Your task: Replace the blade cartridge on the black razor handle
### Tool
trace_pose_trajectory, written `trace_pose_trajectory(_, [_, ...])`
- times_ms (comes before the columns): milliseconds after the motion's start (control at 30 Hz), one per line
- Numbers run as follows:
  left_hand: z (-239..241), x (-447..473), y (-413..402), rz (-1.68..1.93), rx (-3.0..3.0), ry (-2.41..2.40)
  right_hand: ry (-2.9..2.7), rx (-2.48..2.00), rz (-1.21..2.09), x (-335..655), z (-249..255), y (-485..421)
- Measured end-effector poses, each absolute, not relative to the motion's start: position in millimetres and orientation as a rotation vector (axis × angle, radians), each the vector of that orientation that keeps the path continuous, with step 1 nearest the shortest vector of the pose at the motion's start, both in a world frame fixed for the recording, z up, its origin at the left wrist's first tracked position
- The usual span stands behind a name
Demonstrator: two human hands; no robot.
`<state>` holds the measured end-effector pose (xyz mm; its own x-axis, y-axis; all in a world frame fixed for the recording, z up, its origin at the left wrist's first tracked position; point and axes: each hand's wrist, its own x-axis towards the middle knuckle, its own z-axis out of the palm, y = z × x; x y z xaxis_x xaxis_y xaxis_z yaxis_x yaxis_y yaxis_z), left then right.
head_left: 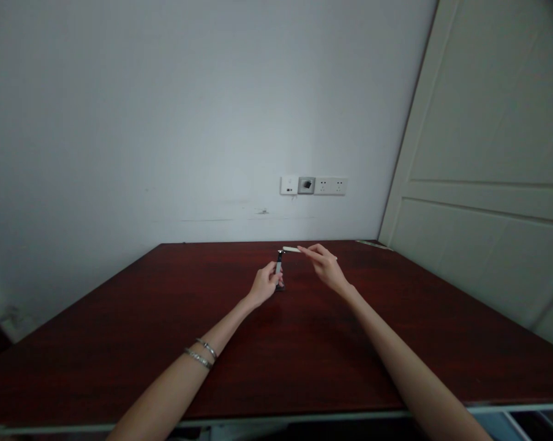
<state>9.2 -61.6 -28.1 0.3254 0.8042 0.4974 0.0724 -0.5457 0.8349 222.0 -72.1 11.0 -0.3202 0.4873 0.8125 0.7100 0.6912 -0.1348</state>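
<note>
My left hand (266, 283) is closed around a small dark upright object with a light band (278, 264), standing on the dark red table (120, 343); I cannot make out what it is. My right hand (324, 264) pinches a thin white stick-like piece (291, 249), held level just above and to the right of the upright object's top. The two items are close together but I cannot tell whether they touch. Two silver bracelets (201, 353) sit on my left wrist.
The table runs back to a white wall with a row of sockets and switches (313, 185). A pale door or panel (487, 171) stands along the table's right side. The table's front edge has a light trim (276, 419).
</note>
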Motion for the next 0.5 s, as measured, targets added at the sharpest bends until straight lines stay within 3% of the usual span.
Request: trace_pose_trajectory(500, [-24.5, 4.4, -58.9, 1.332, 2.008, 0.893, -1.889, -0.856, -0.231, 221.3, 0.7, -66.1])
